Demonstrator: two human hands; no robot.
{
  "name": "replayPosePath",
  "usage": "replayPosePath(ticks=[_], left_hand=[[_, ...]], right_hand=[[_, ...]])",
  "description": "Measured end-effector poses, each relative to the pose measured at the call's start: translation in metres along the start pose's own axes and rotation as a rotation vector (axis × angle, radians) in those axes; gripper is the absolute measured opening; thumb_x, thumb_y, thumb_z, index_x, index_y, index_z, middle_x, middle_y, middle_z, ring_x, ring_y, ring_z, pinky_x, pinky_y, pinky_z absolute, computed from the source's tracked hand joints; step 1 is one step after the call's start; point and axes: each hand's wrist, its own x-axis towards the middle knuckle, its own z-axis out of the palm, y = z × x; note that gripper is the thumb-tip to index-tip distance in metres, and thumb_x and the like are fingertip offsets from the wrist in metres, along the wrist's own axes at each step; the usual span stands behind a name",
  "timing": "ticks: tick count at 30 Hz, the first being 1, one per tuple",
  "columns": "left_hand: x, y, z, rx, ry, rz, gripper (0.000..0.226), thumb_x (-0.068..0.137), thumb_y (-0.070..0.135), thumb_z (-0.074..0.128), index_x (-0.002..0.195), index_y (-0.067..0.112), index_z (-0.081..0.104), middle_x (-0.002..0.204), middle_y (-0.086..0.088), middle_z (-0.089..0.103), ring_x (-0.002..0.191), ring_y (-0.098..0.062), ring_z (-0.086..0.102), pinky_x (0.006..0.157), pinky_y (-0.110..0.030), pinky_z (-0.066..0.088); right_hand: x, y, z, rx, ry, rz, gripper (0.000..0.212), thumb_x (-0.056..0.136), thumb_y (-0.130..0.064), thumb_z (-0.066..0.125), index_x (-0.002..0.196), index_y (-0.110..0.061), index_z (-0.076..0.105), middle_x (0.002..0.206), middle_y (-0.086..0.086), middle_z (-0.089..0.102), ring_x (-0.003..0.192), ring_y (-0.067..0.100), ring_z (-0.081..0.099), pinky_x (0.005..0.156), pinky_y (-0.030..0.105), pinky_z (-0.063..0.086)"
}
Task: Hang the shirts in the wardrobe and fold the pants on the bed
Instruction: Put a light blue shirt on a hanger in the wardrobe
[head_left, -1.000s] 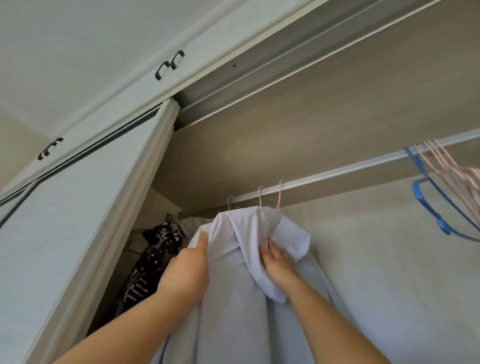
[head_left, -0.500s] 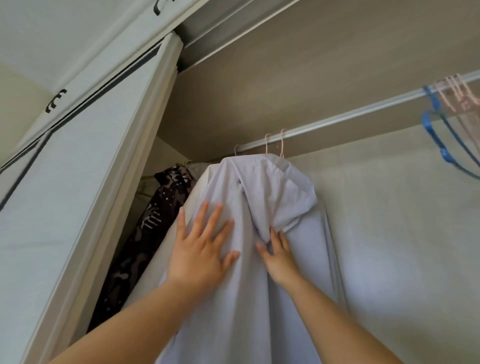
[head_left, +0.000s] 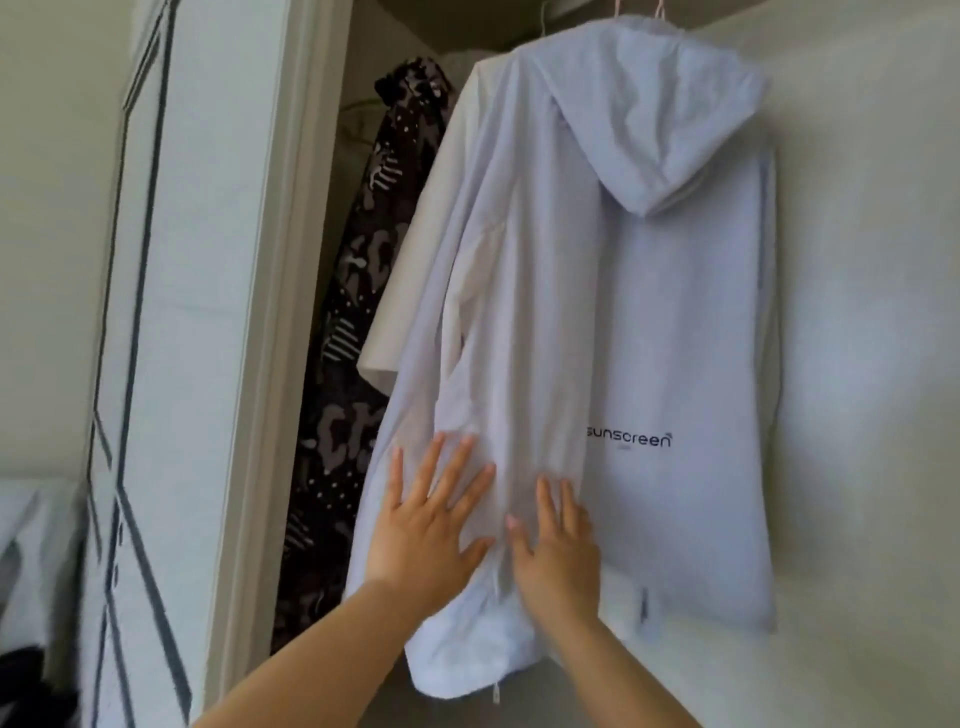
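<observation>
The pale lilac hooded shirt (head_left: 649, 322) hangs inside the wardrobe, filling the view from twelve o'clock down to about six. Its top hangs from pink hanger hooks (head_left: 660, 7) at the upper edge of the view. The hood (head_left: 662, 119) droops down the back at one o'clock, and the word "sunscreen" (head_left: 628, 439) is printed in dark letters just past the centre, toward four o'clock.

Both hands lie flat on the lower cloth, at the shirt's seven o'clock. The left hand (head_left: 426, 535) has its fingers straight and spread, palm against the fabric, gripping nothing. The right hand (head_left: 558, 551) sits just beside it at its three o'clock, fingers straight and closer together, also pressed flat and holding nothing. A crumpled fold runs between the two hands down to a small zip pull (head_left: 496, 693) at the hem.

At the shirt's nine o'clock a cream garment (head_left: 415, 249) hangs touching it. Further that way hangs a black garment with a pale pattern (head_left: 358, 312). The white sliding door (head_left: 208, 260), with thin dark lines, stands at nine o'clock of the view. The wardrobe's pale back wall (head_left: 872, 312) fills three o'clock. Something dark (head_left: 26, 686) shows at eight o'clock, too blurred to identify.
</observation>
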Motion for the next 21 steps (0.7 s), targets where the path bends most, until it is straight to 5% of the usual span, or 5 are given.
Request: replayPosePath(ticks=[2,10,14,16,21], left_hand=[[-0.043,0.006,0.008,-0.003,-0.039,-0.025,0.071,0.08,0.062,0.057,0.141,0.028,0.044,0.153,-0.005,0.03,0.14,-0.031,0.027,0.109,-0.054,0.015],[-0.208,-0.018,0.001,-0.028,-0.228,-0.219,0.062,0.089,0.05,0.031,0.146,0.027,0.03,0.154,-0.003,0.027,0.142,-0.029,0.021,0.112,-0.055,0.012],[-0.292,-0.062,-0.007,0.104,-0.334,-0.355,0.065,0.094,0.054,0.009,0.142,0.031,-0.028,0.151,0.002,-0.033,0.138,-0.021,-0.035,0.108,-0.052,-0.026],[-0.328,-0.089,-0.019,0.152,-0.388,-0.425,0.067,0.093,0.055,0.006,0.135,0.031,-0.04,0.144,0.004,-0.044,0.131,-0.019,-0.044,0.105,-0.049,-0.031],[-0.409,-0.142,-0.053,0.196,-0.474,-0.592,0.066,0.095,0.054,0.015,0.144,0.03,-0.022,0.151,0.006,-0.029,0.136,-0.018,-0.035,0.11,-0.051,-0.023]], right_hand=[[-0.033,-0.005,0.012,0.024,-0.041,-0.004,0.062,0.097,-0.052,0.025,0.151,-0.029,0.003,0.159,-0.001,-0.004,0.144,0.021,0.008,0.115,0.036,0.018],[-0.168,-0.047,0.042,0.216,-0.086,0.003,0.06,0.097,-0.035,0.043,0.15,-0.02,0.018,0.158,0.003,0.013,0.145,0.022,0.011,0.115,0.037,0.015],[-0.231,-0.105,0.056,0.265,-0.015,-0.202,0.056,0.091,-0.024,0.056,0.143,-0.013,0.038,0.151,0.01,0.032,0.141,0.029,0.025,0.113,0.042,0.024],[-0.262,-0.134,0.066,0.285,-0.094,-0.249,0.056,0.093,-0.026,0.052,0.145,-0.015,0.034,0.153,0.007,0.029,0.143,0.026,0.021,0.113,0.042,0.024],[-0.325,-0.204,0.102,0.298,-0.382,-0.315,0.057,0.098,-0.037,0.039,0.149,-0.026,0.016,0.158,-0.002,0.011,0.146,0.019,0.004,0.116,0.037,0.014]])
